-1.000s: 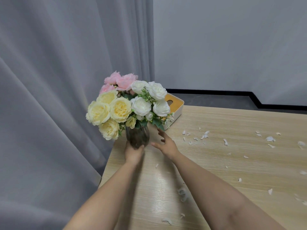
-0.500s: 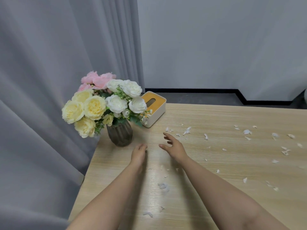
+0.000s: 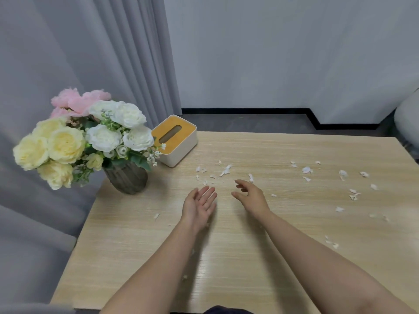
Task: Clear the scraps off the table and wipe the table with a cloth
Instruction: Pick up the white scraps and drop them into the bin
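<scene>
No writing, label, brand or number could be read anywhere. The tissue box showed a plain orange top and bare white sides.

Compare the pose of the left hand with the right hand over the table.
The left hand is turned palm up with its fingers straight and together; the right hand shows its back, fingers loosely curled and spread. The left hand lies nearer the vase; the right hand reaches nearer the paper scraps. Both hold nothing and sit over the table.
</scene>
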The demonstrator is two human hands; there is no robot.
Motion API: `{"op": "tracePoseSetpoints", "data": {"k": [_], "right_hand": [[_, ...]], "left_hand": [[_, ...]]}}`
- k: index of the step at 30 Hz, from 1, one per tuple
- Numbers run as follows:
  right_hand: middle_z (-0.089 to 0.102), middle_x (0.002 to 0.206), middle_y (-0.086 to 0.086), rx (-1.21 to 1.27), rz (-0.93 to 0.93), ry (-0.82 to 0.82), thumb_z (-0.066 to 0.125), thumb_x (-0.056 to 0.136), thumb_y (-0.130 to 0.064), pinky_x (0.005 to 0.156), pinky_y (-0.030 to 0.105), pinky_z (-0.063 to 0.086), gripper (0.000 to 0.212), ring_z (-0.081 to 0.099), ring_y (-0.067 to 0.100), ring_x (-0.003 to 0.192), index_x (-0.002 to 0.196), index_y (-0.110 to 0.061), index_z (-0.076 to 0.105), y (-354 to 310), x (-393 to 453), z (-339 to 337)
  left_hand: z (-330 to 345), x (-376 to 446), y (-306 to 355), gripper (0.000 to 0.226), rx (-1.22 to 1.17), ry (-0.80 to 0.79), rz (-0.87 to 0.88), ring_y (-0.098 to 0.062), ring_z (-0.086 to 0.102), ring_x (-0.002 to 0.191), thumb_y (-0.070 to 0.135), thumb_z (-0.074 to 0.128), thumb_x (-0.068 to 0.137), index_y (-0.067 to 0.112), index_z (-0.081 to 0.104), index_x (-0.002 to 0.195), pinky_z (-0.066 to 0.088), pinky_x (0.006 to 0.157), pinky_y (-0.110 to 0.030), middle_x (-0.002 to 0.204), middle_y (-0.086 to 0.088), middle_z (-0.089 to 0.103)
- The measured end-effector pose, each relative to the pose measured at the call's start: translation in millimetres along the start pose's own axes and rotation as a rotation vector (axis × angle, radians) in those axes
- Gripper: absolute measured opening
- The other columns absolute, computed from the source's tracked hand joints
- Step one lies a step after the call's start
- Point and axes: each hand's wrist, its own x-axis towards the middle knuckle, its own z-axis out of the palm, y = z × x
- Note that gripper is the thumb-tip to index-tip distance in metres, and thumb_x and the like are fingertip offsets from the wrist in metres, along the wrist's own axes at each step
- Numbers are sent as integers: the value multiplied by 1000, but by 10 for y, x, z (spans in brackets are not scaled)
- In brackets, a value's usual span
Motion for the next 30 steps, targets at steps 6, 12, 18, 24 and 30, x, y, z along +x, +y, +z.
{"op": "tracePoseSetpoints", "data": {"k": [6, 12, 18, 24, 30], "right_hand": [[61, 119, 9, -128, 47, 24, 65, 86, -17, 91, 26, 39, 41, 56, 20, 109, 126, -13, 57, 334, 286, -300], [57, 122, 10, -224, 84, 27, 61, 89, -15, 92, 32, 40, 39, 54, 24, 112, 128, -13, 56, 484, 659, -465], [57, 118, 13, -366, 55, -59, 59, 87, -17, 87, 35, 44, 36, 55, 29, 110, 122, -10, 59, 570, 968, -447], [53, 97, 11, -465, 12, -87, 58, 88, -16, 69, 32, 41, 13, 55, 30, 92, 98, -10, 64, 668, 1068, -394], [59, 99, 7, -522, -45, -41, 54, 92, -16, 68, 29, 38, 15, 57, 26, 93, 99, -11, 66, 703, 1095, -350]], "left_hand": [[217, 106, -161, 37, -73, 14, -19, -26, 50, 125, 29, 32, 100, 7, 54, 119, 40, 97, -35, 133, -12, 54], [346, 216, -241, 39, -93, 52, -21, -27, 51, 123, 29, 32, 100, 7, 52, 124, 38, 102, -36, 132, -12, 56], [423, 289, -264, 39, -136, 68, -22, -24, 59, 108, 28, 33, 99, 6, 52, 124, 39, 100, -36, 112, -9, 65], [444, 374, -272, 37, -156, 68, -36, -24, 59, 109, 29, 34, 99, 6, 56, 118, 41, 99, -35, 112, -10, 66], [403, 400, -282, 39, -148, 67, -55, -25, 57, 113, 29, 33, 100, 5, 54, 122, 43, 95, -34, 111, -10, 66]]}}
